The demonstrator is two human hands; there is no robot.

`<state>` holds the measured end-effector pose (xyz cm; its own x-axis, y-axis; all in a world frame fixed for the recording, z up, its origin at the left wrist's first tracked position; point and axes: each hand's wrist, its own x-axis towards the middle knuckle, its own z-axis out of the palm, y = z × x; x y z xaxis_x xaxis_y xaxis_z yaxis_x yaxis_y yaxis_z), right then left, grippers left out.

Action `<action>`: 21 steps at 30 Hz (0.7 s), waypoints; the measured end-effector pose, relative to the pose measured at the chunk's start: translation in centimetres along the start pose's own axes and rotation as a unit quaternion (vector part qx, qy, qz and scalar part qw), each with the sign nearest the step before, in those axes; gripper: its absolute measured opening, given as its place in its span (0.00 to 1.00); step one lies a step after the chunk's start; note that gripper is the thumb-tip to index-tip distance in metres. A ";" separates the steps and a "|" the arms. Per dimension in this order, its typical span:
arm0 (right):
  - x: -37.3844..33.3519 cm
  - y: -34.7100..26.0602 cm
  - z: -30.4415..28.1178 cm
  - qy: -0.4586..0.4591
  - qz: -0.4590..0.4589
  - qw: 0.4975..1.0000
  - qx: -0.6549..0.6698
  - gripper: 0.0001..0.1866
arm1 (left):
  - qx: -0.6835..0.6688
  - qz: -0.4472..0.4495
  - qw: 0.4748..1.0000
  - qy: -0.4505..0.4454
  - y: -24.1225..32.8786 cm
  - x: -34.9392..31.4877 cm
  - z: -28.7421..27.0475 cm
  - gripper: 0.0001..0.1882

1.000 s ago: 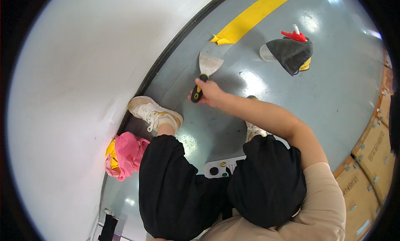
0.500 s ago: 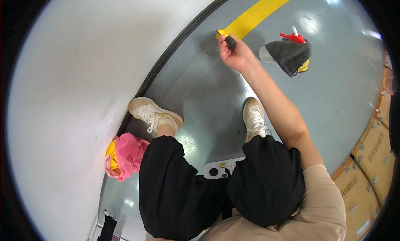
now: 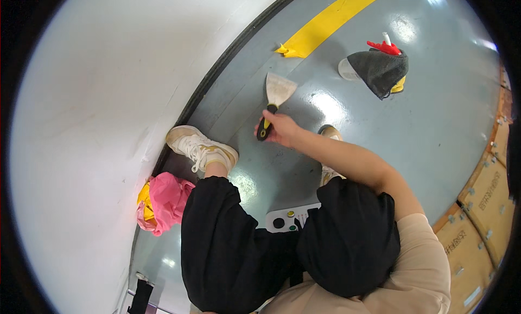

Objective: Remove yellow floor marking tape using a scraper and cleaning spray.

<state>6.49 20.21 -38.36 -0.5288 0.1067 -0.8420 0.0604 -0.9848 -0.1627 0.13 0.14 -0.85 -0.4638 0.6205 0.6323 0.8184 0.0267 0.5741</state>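
Since the right hand (image 3: 283, 130) wraps its fingers (image 3: 275, 119) round the handle (image 3: 264, 133) of the scraper (image 3: 275, 98), likely to avoid its edge, the blade (image 3: 280, 88) points toward the crumpled end of the yellow tape (image 3: 331, 24) on the grey floor (image 3: 434, 113), while the left hand is unseen.

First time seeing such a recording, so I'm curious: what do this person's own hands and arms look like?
The right hand is ungloved, with no watch or band showing at the wrist. The forearm is uncovered, below a short beige sleeve. The left hand is out of view.
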 end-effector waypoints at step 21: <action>1.9 -7.2 -0.1 0.064 -0.109 0.987 -0.103 0.14 | 0.024 -0.018 0.998 -0.049 0.0 0.1 -0.4 0.15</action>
<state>5.16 27.51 -38.82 -0.4375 0.3421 -0.8316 0.1343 -0.8895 -0.4367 -0.04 -0.13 -0.51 -0.4603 0.6916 0.5565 0.8182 0.0873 0.5683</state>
